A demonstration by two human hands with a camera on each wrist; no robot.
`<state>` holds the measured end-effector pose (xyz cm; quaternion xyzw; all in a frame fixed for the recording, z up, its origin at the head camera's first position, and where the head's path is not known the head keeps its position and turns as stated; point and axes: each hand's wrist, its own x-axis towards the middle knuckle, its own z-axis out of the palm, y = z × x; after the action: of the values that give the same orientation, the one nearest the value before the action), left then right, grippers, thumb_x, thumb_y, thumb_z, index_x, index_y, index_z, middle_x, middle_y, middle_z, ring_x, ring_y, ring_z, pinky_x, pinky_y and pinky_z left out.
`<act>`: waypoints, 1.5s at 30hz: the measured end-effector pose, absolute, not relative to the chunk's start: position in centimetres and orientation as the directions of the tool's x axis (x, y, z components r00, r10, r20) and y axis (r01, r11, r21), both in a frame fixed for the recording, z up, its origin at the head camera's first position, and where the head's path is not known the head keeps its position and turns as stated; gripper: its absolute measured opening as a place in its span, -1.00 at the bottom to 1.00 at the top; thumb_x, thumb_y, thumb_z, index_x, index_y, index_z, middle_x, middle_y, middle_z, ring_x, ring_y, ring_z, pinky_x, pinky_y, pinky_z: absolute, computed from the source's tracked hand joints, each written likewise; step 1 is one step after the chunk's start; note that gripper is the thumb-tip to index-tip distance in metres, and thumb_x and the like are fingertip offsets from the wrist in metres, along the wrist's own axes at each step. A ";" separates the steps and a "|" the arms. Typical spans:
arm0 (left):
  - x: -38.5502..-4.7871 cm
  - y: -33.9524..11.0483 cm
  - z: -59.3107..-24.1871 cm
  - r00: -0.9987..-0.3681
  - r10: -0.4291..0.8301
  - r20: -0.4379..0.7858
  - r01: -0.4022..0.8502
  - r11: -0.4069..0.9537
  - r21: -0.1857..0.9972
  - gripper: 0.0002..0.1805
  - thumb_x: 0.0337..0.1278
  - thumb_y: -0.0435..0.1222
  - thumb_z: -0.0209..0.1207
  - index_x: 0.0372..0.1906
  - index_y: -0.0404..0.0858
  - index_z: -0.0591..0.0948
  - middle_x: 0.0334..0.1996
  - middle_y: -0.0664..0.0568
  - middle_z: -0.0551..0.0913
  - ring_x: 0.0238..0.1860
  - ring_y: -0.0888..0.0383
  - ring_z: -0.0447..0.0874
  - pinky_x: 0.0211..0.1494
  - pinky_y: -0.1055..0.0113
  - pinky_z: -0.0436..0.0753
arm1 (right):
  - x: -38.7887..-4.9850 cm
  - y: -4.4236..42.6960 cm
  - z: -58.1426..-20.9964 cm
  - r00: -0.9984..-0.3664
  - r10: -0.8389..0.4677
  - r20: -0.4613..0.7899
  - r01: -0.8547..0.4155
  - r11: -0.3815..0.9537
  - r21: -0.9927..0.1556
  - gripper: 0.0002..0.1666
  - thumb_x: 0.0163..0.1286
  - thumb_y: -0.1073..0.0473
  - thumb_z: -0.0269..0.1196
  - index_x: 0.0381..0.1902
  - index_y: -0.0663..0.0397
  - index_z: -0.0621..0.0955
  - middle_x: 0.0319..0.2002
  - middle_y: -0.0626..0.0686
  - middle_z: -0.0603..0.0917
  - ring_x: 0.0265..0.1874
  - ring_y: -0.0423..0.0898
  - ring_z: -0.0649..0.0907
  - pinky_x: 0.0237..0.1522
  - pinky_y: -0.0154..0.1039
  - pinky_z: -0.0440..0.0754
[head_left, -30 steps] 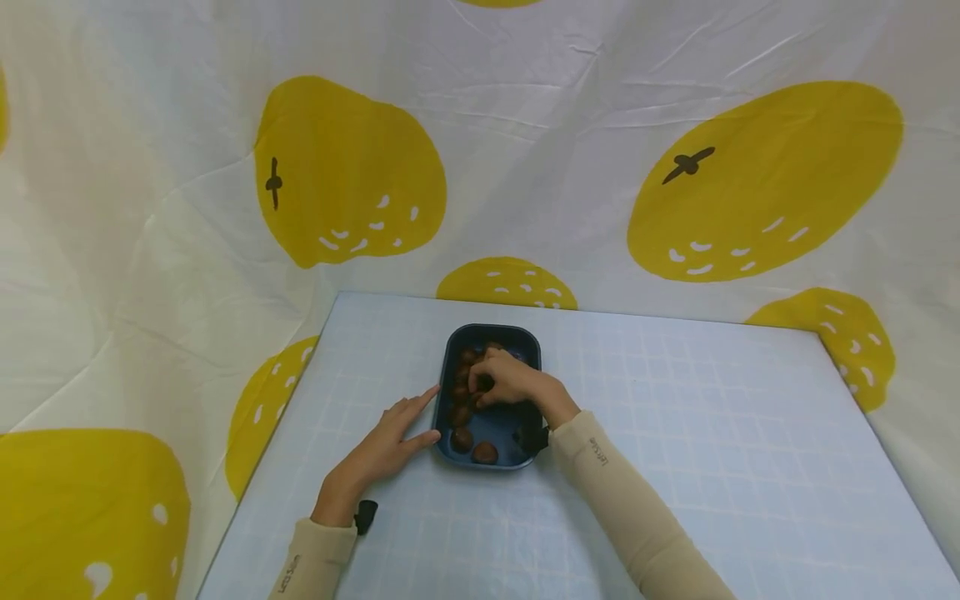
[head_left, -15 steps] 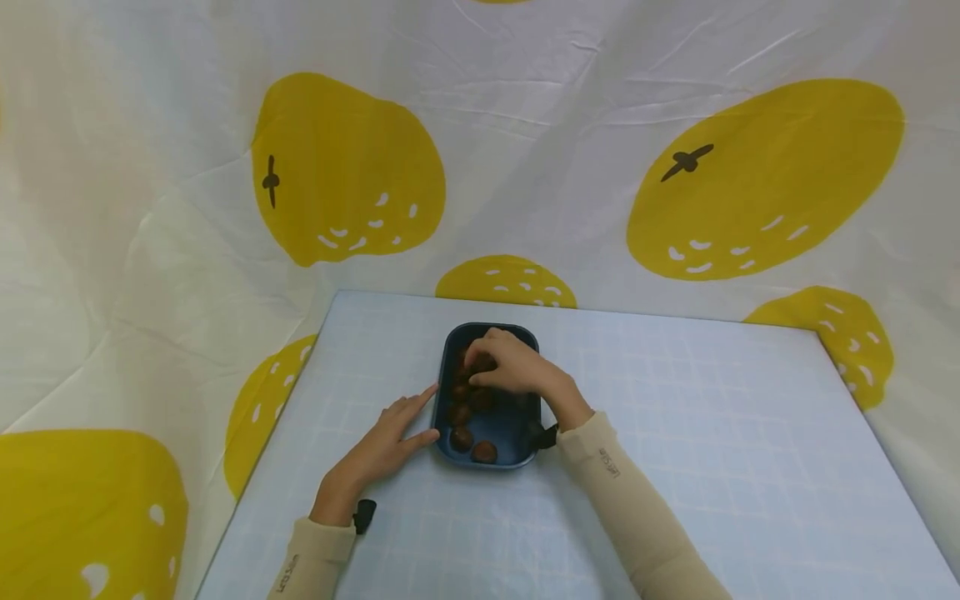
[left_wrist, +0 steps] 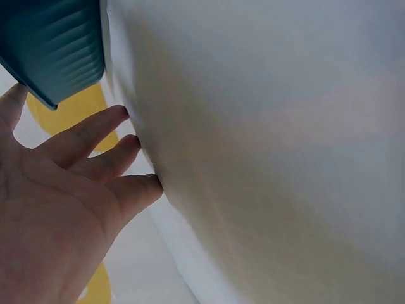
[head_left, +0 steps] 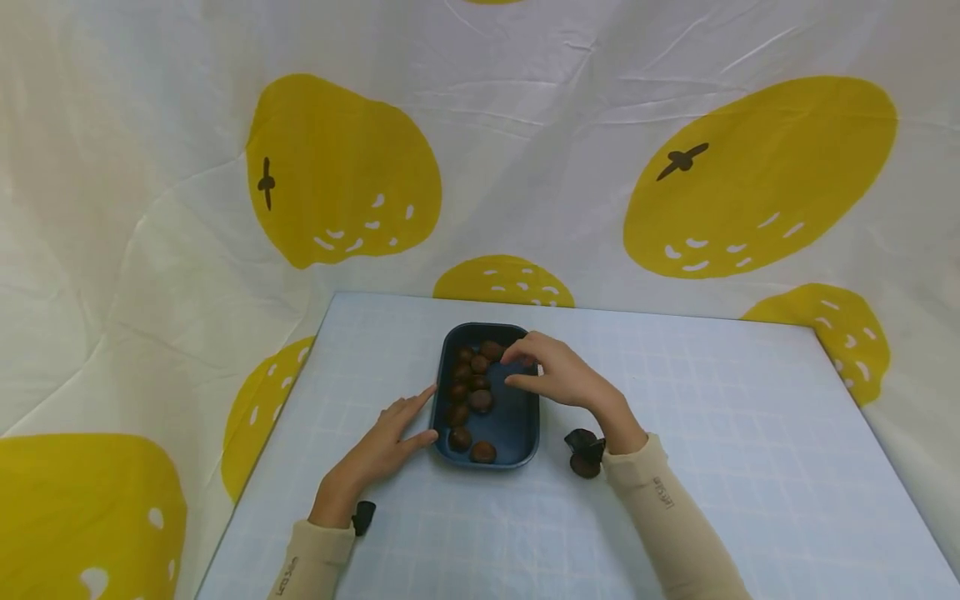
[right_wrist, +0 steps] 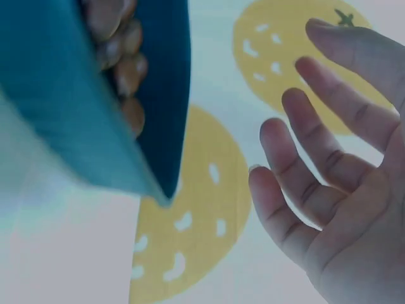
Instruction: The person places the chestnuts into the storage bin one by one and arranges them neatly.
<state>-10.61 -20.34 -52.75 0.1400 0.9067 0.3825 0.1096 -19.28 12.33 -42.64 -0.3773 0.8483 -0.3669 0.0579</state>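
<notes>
A dark blue tray (head_left: 517,433) on the table holds several glossy brown chestnuts (head_left: 483,452), mostly gathered along its left side. My left hand (head_left: 384,440) lies beside the tray with fingers spread; its forefinger and thumb reach the left wall. In the left wrist view, the other fingertips of the left hand (left_wrist: 69,196) rest on the table next to the tray wall (left_wrist: 57,50). Over the tray's right rim is my right hand (head_left: 558,371). The right wrist view shows the right hand (right_wrist: 335,158) with loosely bent, parted fingers, holding nothing, apart from the tray (right_wrist: 69,126).
A pale blue checked cloth covers the table (head_left: 720,433). Behind it hangs a white curtain (head_left: 532,192) printed with yellow fruit. By the right wrist sits a black device (head_left: 585,442), with a dark brown round thing (head_left: 585,465) just below it, whose kind I cannot tell.
My right hand has come up out of the tray and moved right, baring the chestnuts it covered. One chestnut now shows right of the left-hand row. The left hand has stayed put.
</notes>
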 end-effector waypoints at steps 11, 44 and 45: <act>-10.6 -20.4 -52.6 -0.937 0.342 -0.076 0.180 0.658 0.731 -0.17 0.33 0.20 0.11 0.60 0.27 0.05 0.55 0.04 0.11 0.54 -0.28 -0.14 0.46 -0.32 -0.17 | -18.4 18.1 -44.9 -0.728 -0.673 0.129 -0.526 0.428 -0.735 -0.66 0.33 0.16 0.41 0.06 0.00 0.68 -0.06 -0.10 0.63 -0.09 0.08 0.60 -0.01 0.09 0.57; -10.6 -20.5 -52.9 -0.937 0.338 -0.085 0.170 0.654 0.737 -0.20 0.33 0.23 0.09 0.58 0.37 0.03 0.55 0.10 0.10 0.55 -0.25 -0.16 0.48 -0.28 -0.19 | -18.1 25.1 -51.8 -0.626 -0.765 -0.151 -0.387 0.473 -0.792 -0.48 0.17 0.15 0.53 0.12 -0.03 0.70 0.02 0.00 0.61 -0.04 0.03 0.51 0.02 -0.12 0.48; -10.6 -20.5 -52.9 -0.937 0.338 -0.084 0.169 0.653 0.738 -0.20 0.32 0.23 0.08 0.58 0.37 0.03 0.55 0.11 0.10 0.55 -0.25 -0.16 0.48 -0.28 -0.19 | -18.1 25.1 -51.9 -0.628 -0.763 -0.155 -0.386 0.478 -0.789 -0.48 0.16 0.14 0.53 0.12 -0.05 0.70 0.02 -0.02 0.61 -0.03 0.01 0.51 0.03 -0.12 0.48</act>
<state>-10.57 -20.45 -52.91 0.1404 0.9028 0.3919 0.1078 -18.11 25.05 -51.89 -0.3494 0.8217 -0.3728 0.2527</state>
